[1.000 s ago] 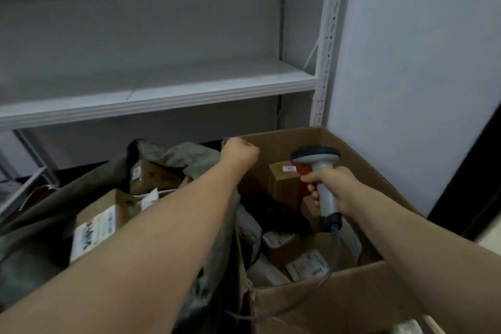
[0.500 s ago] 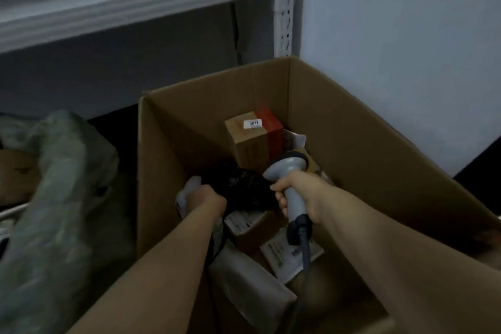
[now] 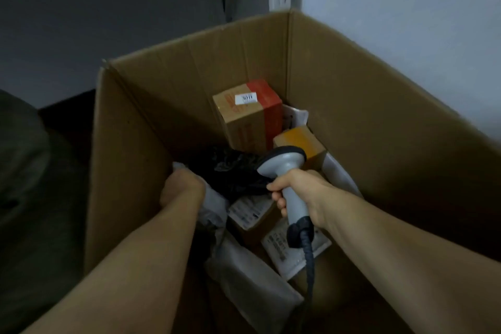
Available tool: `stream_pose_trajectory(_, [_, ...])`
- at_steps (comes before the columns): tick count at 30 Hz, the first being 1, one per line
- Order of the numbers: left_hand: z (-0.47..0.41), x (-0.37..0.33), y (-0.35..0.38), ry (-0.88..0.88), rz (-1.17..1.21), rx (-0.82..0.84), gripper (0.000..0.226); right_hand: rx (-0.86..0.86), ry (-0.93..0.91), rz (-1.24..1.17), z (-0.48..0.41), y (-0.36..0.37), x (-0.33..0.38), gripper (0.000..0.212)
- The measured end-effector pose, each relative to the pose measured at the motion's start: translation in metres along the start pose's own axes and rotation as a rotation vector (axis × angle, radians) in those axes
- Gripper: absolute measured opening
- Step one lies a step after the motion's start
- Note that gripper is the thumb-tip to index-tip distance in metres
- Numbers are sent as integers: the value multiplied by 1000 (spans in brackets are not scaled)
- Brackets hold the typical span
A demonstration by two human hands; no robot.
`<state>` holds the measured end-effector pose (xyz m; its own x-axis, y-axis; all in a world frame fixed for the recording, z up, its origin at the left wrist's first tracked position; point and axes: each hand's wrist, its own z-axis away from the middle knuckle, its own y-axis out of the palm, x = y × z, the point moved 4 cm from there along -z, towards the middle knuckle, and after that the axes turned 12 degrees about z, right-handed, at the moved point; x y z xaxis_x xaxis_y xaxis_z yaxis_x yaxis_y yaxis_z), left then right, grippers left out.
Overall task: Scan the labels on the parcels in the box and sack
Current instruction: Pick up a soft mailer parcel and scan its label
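Left hand (image 3: 181, 188) dropped from box rim (image 3: 198, 35) among parcels (image 3: 246, 116), grip hidden, right hand (image 3: 306, 195) gripping scanner (image 3: 284, 161)

You get a dim, murky view: the wall (image 3: 406, 22) at upper right is brightest, the box (image 3: 352, 116) sinks into shadow inside, and the sack (image 3: 21, 157) at left is almost black. The scanner (image 3: 295, 202) catches some light; outlines look soft throughout.

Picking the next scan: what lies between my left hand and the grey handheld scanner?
Head view: a crumpled black plastic parcel lies between them.
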<state>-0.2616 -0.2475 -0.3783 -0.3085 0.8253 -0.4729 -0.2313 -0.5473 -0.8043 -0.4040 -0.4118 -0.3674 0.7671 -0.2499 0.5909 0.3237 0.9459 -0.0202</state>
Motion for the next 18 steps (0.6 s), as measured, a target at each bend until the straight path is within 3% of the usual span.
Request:
stream_pose_trajectory(3, [32, -23, -31, -26, 188, -19, 44, -35, -67, 21, 41, -3, 17, 12])
stream_pose_trajectory(11, [136, -86, -161, 334, 246, -58, 25, -225, -370, -219, 190, -17, 55, 10])
stream_pose_trajectory(15, [189, -89, -226, 484, 453, -39, 24, -182, -478, -335, 258, 1, 67, 20])
stream_pose_trajectory(18, [230, -86, -259, 517, 599, -14, 41, -115, -559, -451, 298, 19, 73, 34])
